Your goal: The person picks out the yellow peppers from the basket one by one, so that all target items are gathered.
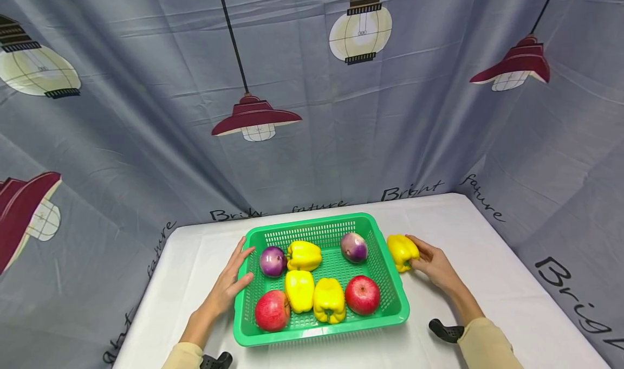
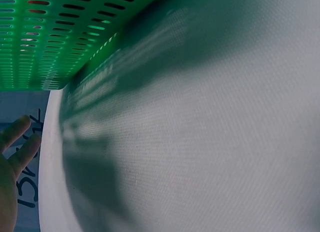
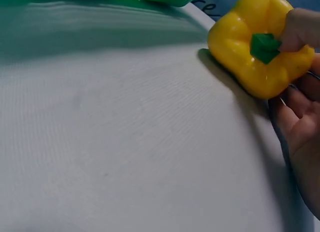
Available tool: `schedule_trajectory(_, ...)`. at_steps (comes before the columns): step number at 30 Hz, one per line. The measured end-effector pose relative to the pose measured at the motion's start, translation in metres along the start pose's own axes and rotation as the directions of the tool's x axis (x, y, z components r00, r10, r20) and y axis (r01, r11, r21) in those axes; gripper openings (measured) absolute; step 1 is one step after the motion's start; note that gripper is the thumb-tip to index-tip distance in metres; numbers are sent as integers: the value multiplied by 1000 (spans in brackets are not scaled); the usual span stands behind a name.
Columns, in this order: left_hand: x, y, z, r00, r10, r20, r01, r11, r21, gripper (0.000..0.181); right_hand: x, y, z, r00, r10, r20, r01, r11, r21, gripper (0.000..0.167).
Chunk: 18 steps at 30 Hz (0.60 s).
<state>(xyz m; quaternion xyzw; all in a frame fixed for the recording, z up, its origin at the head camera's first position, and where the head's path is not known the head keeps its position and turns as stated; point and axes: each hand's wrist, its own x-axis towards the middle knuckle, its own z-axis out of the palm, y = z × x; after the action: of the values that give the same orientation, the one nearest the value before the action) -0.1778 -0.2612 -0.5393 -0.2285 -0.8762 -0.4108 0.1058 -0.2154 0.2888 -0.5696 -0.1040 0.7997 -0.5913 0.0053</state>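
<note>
A yellow bell pepper (image 1: pixel 402 252) with a green stem is gripped by my right hand (image 1: pixel 433 264), just outside the right side of the green basket (image 1: pixel 322 335). In the right wrist view, the thumb lies by the stem of this pepper (image 3: pixel 245 46) and fingers curl beneath it. My left hand (image 1: pixel 227 283) is at the basket's left rim with fingers spread; whether it touches the rim I cannot tell. Inside the basket are three yellow bell peppers (image 1: pixel 299 291), two red apples (image 1: pixel 362 295) and two round purple vegetables (image 1: pixel 353 247), perhaps onions.
A white cloth (image 1: pixel 441 217) covers the table under the basket. Grey-blue curtains (image 1: pixel 312 157) with printed lamps hang behind and at both sides. Black curved pieces (image 1: pixel 444 331) show near both wrists.
</note>
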Motion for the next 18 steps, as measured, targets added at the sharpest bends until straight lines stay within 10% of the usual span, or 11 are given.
schedule_trajectory(18,-1,1,1,1000,1,-15,-1,1000,-7,60,-2,2,2,999,-42,-18,43,997,56,76)
